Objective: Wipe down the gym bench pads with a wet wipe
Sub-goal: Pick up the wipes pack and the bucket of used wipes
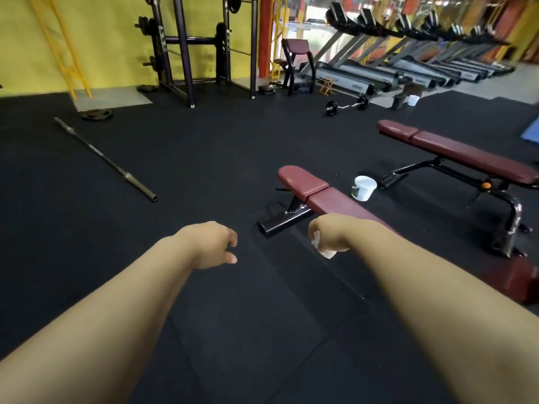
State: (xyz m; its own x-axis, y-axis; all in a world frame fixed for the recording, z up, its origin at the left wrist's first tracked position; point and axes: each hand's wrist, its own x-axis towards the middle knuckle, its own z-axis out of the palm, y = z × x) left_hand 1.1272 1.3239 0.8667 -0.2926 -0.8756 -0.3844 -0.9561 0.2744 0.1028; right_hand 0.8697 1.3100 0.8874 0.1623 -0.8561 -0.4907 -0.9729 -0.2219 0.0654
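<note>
Gripping a crumpled white wet wipe [323, 249] in curled fingers, the right hand [335, 236] hangs in front of the near gym bench [304, 182], whose maroon pads run off toward its 11 o'clock; whether it touches them cannot be told. The left hand [208, 244] hovers at its 9 o'clock above the black floor [204, 176], fingers loosely curled and holding nothing. A white tub [364, 189] stands on the floor at the right hand's 1 o'clock, a second bench [455, 153] at 2 o'clock, and a barbell [105, 158] lies at the left hand's 10 o'clock.
</note>
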